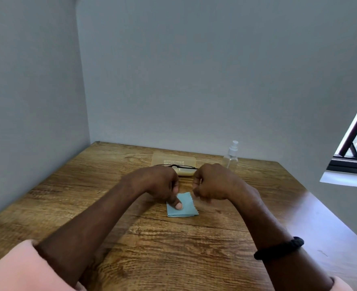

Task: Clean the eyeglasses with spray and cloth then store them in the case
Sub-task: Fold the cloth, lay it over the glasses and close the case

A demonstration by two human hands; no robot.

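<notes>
Early stage: pinching the cloth (pixel 186 208) with curled left hand (pixel 162 183), right hand (pixel 211 183) curled, seemingly empty. Next, probably lift eyeglasses (pixel 181 166) off the case (pixel 173 159), then spray.

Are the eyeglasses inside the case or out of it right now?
Out. The eyeglasses lie on top of the tan case, which looks shut; their black frame shows across it.
</notes>
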